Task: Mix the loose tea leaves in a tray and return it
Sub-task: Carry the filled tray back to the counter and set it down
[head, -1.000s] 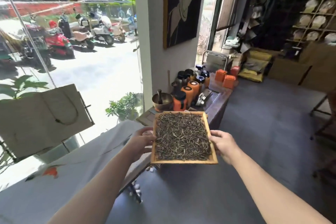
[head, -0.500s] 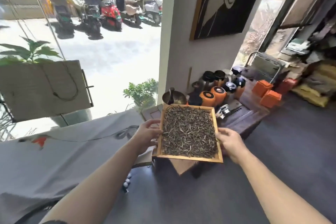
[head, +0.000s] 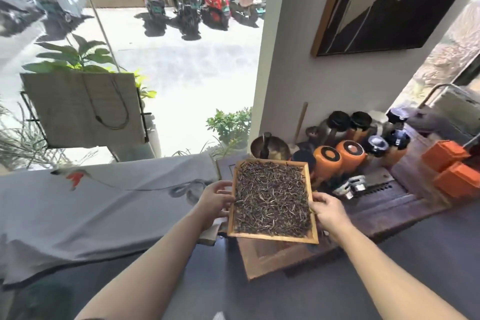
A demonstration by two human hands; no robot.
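A shallow rectangular wooden tray [head: 272, 238] is filled with dark loose tea leaves [head: 272, 199] spread over its whole floor. I hold it level in the air above the near corner of a low dark wooden table [head: 389, 213]. My left hand [head: 214, 200] grips the tray's left rim, thumb on top. My right hand [head: 328, 212] grips the right rim, thumb reaching over the edge onto the leaves.
Behind the tray stand a metal bowl with a pestle [head: 268, 148] and several orange canisters with black lids [head: 337, 157]. Orange boxes [head: 452, 166] sit at the right. A grey cloth-covered surface [head: 91, 205] lies to the left below a large window.
My view has tilted down and swung left while I stepped closer to the low table. The tray stays in both hands and now hangs over the table's near corner.
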